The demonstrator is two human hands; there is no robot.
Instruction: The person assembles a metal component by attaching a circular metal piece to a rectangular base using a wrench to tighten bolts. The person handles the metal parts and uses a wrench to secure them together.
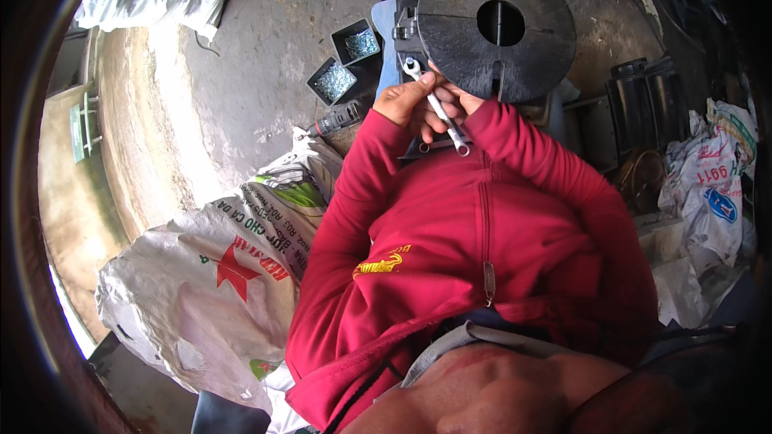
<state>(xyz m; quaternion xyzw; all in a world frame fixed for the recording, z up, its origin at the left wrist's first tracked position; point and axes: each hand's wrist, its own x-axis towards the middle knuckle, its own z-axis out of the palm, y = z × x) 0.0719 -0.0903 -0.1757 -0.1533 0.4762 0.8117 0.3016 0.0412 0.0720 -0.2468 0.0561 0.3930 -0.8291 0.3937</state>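
A silver combination wrench point(440, 108) slants across my left hand point(404, 103), which is closed round its shaft with the thumb on top. Its open jaw points away from me, close to a bolted metal lug point(404, 30) on the left edge of a large black slotted disc point(543, 36). The disc is round, with a hole in its middle. My right hand point(460, 99) is curled beside the wrench, fingers at the disc's near left rim; what they grip is hidden. A second ring end point(425, 147) shows below my hands, near my jacket.
Two black bins point(332, 81) of small shiny fasteners stand on the floor at left, near a dark power tool point(334, 120). A white printed sack point(193, 289) lies at lower left. Black cylindrical parts point(646, 100) and more sacks point(708, 181) are at right.
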